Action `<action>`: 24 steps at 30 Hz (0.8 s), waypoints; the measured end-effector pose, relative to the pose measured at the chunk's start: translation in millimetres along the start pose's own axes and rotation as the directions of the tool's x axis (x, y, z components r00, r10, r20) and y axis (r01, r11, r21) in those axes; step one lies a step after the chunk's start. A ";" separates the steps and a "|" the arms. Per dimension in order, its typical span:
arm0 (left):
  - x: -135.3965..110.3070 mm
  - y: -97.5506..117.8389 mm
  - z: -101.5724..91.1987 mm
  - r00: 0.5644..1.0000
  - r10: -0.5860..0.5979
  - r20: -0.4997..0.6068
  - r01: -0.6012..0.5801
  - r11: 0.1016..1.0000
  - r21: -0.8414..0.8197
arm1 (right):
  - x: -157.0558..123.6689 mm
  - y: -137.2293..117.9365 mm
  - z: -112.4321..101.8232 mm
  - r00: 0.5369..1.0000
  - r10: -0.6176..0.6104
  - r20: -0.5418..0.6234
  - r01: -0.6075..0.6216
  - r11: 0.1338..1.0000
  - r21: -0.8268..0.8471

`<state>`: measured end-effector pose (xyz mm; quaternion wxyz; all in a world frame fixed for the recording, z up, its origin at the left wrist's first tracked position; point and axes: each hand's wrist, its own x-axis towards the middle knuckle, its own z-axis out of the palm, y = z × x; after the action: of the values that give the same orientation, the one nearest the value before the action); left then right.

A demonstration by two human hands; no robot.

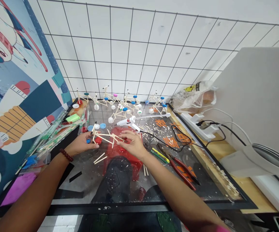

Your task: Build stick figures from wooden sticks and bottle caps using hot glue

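Note:
My left hand (82, 144) grips the left end of a small model made of thin wooden sticks (104, 138), beside its red bottle-cap wheel (97, 140). My right hand (134, 144) pinches the right end of the same stick frame with thumb and fingers closed on it. The model is held just above the glass tabletop (86, 180). Loose sticks (100, 159) lie on the glass below my hands. A white glue gun (129, 122) rests just beyond my right hand.
Several finished stick-and-cap models (122, 106) stand along the tiled wall. Red-handled pliers (181, 169) and a yellow-green tool (160, 155) lie to the right. A power strip (203, 127) with cables, a plastic bag (194, 96) and packets of sticks (57, 132) flank the table.

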<state>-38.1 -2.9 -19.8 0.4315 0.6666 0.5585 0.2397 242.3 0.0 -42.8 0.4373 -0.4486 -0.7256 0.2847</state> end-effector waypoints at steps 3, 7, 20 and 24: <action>-1.3 2.9 0.9 1.000 -0.014 0.003 0.014 1.000 -0.023 | 0.3 -1.2 -0.6 1.000 0.010 0.006 -0.010 1.000 0.012; -2.1 3.0 1.7 0.999 -0.032 -0.015 0.032 0.999 -0.044 | 0.2 -1.1 -0.6 1.000 0.004 0.000 -0.004 1.000 0.008; 0.6 -2.1 2.9 0.999 -0.001 -0.036 -0.001 0.999 -0.041 | -0.3 0.2 -0.5 1.000 -0.009 -0.003 0.009 1.000 -0.020; 1.0 -2.4 3.8 0.998 0.024 -0.053 -0.027 0.999 -0.046 | -0.7 -0.4 -0.9 1.000 -0.020 0.002 0.020 1.000 -0.014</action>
<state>-36.2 -3.1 -23.9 0.4289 0.6569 0.5555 0.2756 243.1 -0.8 -42.4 0.4364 -0.4441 -0.7323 0.2758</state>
